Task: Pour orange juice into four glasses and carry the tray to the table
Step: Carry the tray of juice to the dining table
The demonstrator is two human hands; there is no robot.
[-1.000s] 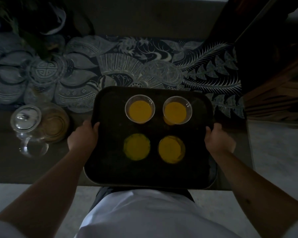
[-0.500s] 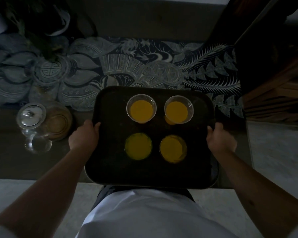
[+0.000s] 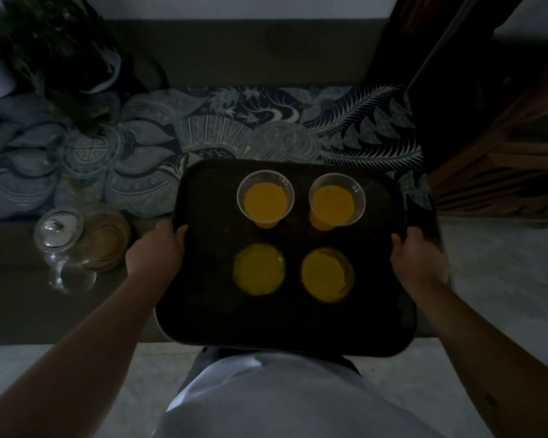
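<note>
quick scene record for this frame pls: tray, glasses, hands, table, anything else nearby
tray: dark tray, over the near part of the table, its near edge past the table's front edge
glasses: four glasses of orange juice on it, two by two; far left, far right, near left, near right
left hand: grips the tray's left rim
right hand: grips the tray's right rim
table: with patterned runner
beside tray: lidded glass jar to its left
contact: cannot tell whether the tray rests on the table
lighting: dim
</note>
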